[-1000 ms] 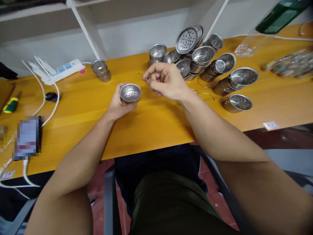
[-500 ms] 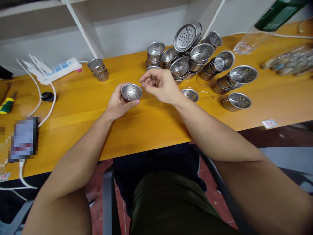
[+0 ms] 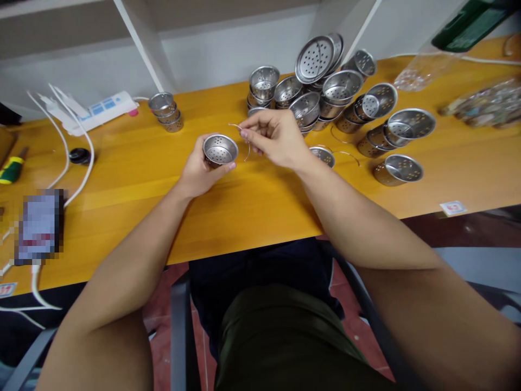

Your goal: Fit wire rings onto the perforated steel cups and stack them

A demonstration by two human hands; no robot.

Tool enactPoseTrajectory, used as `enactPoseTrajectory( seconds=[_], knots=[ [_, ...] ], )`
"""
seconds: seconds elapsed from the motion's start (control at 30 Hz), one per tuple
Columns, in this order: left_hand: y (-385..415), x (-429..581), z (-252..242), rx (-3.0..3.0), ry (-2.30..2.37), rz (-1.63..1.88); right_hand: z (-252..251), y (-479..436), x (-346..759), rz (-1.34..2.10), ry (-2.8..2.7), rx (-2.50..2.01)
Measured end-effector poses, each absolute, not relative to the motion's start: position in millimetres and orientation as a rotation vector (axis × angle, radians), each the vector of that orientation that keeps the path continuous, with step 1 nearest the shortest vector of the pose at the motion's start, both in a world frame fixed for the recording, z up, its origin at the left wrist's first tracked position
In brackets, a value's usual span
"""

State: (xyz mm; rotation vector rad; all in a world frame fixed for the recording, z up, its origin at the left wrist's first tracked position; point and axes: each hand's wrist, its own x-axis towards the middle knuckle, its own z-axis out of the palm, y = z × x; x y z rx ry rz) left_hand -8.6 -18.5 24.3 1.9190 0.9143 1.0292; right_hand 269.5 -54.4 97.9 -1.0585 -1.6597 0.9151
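Observation:
My left hand (image 3: pixel 200 172) is wrapped round a small perforated metal cup (image 3: pixel 220 150), its open top facing up. Just right of the cup, my right hand (image 3: pixel 273 136) pinches a thin curved wire (image 3: pixel 247 151) between thumb and fingers. The wire does not touch the cup. Partly behind my right wrist, another perforated cup (image 3: pixel 323 157) stands on the table, with a thin wire (image 3: pixel 349 155) beside it.
Several perforated cups (image 3: pixel 342 87) are stacked at the back right of the orange table (image 3: pixel 244 217). A smaller stack (image 3: pixel 166 111) stands back left, near a power strip (image 3: pixel 101 111), white cables, a phone (image 3: pixel 39 227) and a screwdriver (image 3: pixel 12 169). Plastic bags lie at the right.
My right hand has turned and shifted slightly right, and the wire in its fingers shows more clearly. My left hand still holds the cup in nearly the same place. The view has shifted slightly.

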Motion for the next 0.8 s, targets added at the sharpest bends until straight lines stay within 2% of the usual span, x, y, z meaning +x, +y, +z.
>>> enactPoseTrajectory(
  seconds=[0.43, 0.8],
  knots=[
    [-27, -3, 27, 1.992, 0.804, 1.006, 89, -67, 246, 0.547, -1.891, -1.287],
    [-25, -1, 20, 2.01, 0.775, 1.041, 87, -65, 241, 0.473, -1.887, -1.314]
  ],
)
